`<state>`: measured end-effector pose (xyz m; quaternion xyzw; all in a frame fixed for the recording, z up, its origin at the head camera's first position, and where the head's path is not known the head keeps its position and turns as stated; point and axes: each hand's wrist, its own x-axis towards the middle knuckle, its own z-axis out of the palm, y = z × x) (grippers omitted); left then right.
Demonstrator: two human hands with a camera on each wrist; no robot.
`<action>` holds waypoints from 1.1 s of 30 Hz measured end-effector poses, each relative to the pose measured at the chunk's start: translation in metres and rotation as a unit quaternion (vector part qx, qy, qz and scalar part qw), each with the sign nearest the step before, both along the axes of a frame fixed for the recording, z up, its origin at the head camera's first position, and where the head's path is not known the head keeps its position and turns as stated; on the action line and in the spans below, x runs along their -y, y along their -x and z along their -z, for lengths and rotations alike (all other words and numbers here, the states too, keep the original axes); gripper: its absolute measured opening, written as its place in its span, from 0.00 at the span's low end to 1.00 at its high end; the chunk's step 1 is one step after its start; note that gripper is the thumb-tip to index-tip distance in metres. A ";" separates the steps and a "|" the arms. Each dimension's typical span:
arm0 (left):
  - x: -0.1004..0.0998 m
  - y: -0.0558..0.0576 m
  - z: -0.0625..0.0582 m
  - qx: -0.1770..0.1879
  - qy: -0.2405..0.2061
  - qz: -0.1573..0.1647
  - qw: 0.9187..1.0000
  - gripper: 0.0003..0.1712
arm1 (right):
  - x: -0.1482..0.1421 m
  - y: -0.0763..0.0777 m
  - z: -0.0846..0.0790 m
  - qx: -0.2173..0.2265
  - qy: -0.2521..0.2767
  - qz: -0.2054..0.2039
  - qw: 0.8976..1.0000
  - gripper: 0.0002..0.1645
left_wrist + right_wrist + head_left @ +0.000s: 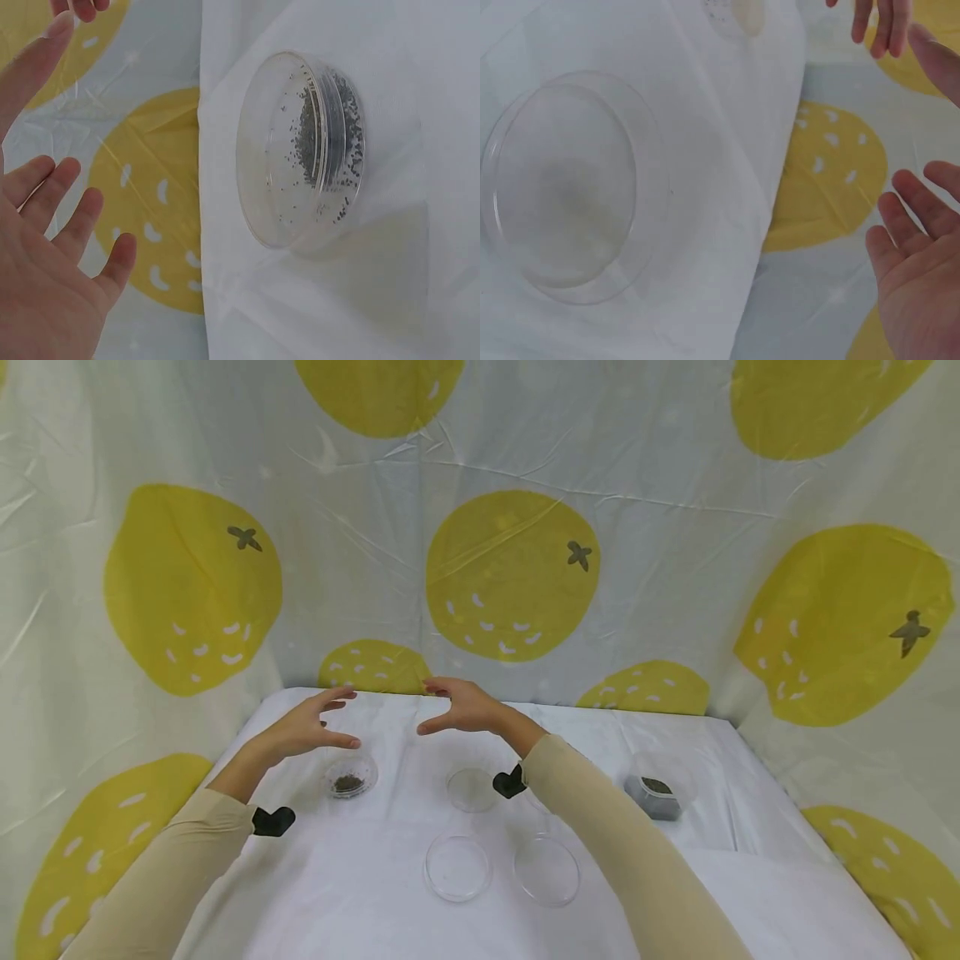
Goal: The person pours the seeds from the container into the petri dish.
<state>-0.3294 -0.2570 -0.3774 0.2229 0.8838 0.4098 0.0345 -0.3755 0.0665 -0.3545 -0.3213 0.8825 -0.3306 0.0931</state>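
Observation:
Both hands hover over the white table with empty palms facing each other. My left hand (307, 727) has its fingers spread and loosely bent. Just below it is a clear round petri dish (262, 195) with small dark granules (309, 142) in it. My right hand (468, 708) is also held with relaxed, parted fingers, and touches nothing. Beneath it on the cloth lies a clear petri dish (570, 187) in which I see no granules. In the wrist views, each hand's fingers appear at the edge, apart from the dishes.
Two clear round dishes, a left one (457, 868) and a right one (546, 870), lie nearer the front. Another clear rim is partly hidden by the right forearm. A clear tub (654, 802) with dark contents stands at the right. A lemon-print curtain (510, 468) encloses the table.

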 end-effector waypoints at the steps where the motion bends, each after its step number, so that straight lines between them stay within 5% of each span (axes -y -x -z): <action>1: -0.001 0.000 -0.001 -0.001 -0.002 0.002 1.000 0.57 | -0.003 0.000 -0.001 -0.001 0.002 0.001 1.000 0.57; 33: -0.067 0.005 0.008 -0.002 -0.033 0.044 0.998 0.54 | -0.091 -0.017 -0.023 -0.004 0.015 0.037 0.999 0.55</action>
